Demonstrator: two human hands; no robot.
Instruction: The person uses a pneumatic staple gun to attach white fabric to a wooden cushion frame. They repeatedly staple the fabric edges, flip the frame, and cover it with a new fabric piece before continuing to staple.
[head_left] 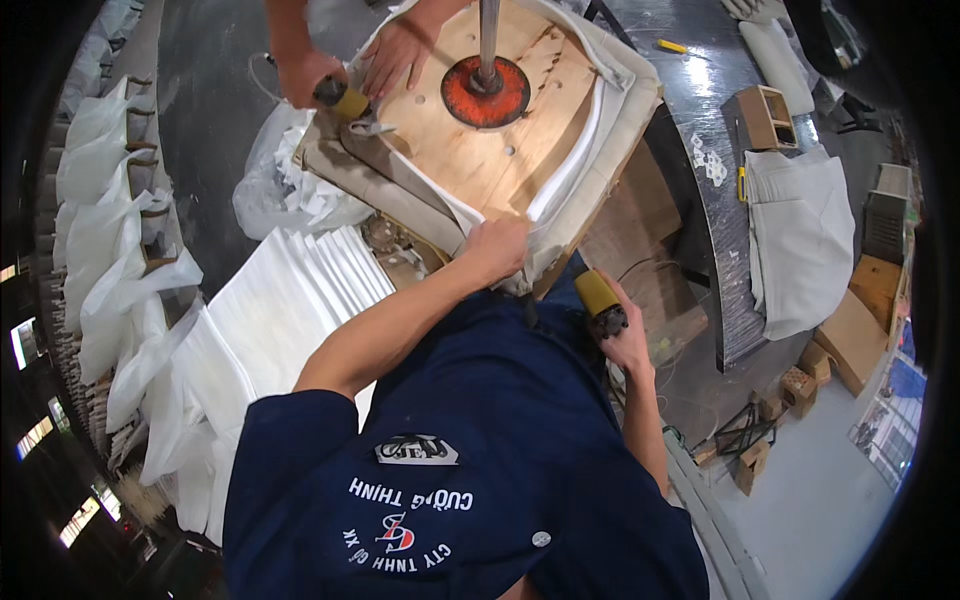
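Seat (pixel 455 150) pinched in left grip (pixel 497 249), spreading beyond, tool (pixel 597 293) in right grip (pixel 625 335)

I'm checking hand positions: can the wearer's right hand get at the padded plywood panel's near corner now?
Probably yes, tool first: the right hand, holding what looks like a yellow staple gun, is close by, though the left hand partly covers the corner.

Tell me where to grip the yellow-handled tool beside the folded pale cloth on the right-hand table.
Probably best by its yellow handle, from above and slightly left: it is slim and lies flat, handle end nearer the wearer, with the pale cloth close on its right. The right hand is nearer but holds a yellow-and-black tool.
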